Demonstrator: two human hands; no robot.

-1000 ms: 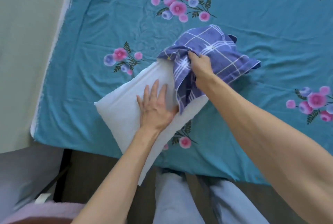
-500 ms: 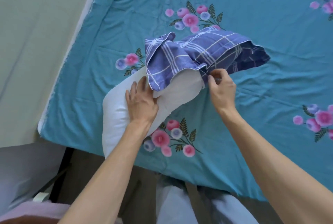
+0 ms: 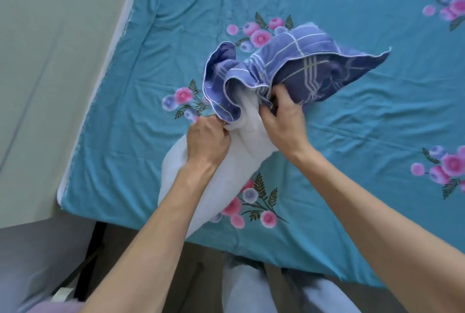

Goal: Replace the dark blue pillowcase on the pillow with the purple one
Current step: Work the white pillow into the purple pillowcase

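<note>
1. Bottom centre of frame: the person's legs (image 3: 254, 285) in light trousers stand against the near edge of the bed; a pale purple fabric (image 3: 54, 307) shows at the lower-left corner, blurred, can't tell what it is.
2. Centre-left: white pillow (image 3: 214, 181) lies diagonally on the teal floral bedsheet (image 3: 352, 149), near end at the sheet's front edge, far end inside the pillowcase.
3. Left hand (image 3: 207, 142), left of centre: fingers curled tight, pinching the pillowcase hem against the pillow's left side.
4. Right hand (image 3: 283, 121), centre: fingers curled, gripping bunched pillowcase fabric at the pillow's right side.
5. Just above the hands: dark blue pillowcase (image 3: 297, 68) with white check lines, gathered over the pillow's far end only. Open mouth ruffled toward the hands, loose corner trailing to the right onto the sheet.
6. Upper left: plain pale wall (image 3: 50, 61) beside the bed edge.
</note>
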